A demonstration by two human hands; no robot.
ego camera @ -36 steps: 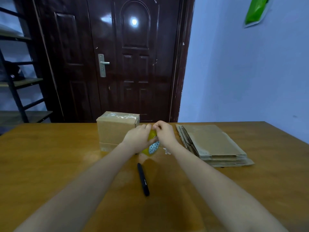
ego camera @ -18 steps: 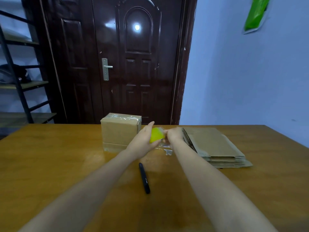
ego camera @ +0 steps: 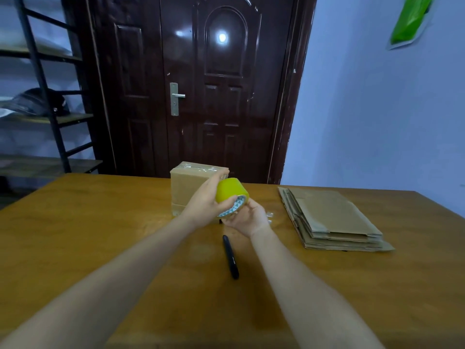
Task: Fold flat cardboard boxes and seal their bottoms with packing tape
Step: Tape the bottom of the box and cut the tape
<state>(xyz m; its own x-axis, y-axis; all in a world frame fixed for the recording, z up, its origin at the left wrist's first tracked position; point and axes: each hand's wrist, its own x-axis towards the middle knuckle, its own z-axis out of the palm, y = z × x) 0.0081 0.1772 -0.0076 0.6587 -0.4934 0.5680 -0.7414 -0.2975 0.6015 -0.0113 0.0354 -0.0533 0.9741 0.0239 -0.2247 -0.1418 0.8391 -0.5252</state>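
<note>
A yellow roll of packing tape (ego camera: 230, 191) is held above the table's middle. My left hand (ego camera: 202, 204) grips the roll from the left, fingers curled round it. My right hand (ego camera: 249, 217) sits just below and right of the roll, its fingers touching the patterned core edge. Behind the hands stands a folded cardboard box (ego camera: 187, 183) with clear tape across its top. A stack of flat cardboard boxes (ego camera: 329, 217) lies on the right of the wooden table (ego camera: 100, 222).
A black pen (ego camera: 230, 256) lies on the table in front of the hands. A small clear scrap of tape (ego camera: 269, 214) lies right of my right hand. A dark door stands behind the table, and a metal shelf rack (ego camera: 45, 96) at the left.
Both hands have lifted the tape roll up off the table. The roll has turned so its yellow side faces the camera, and my right hand has dropped below it.
</note>
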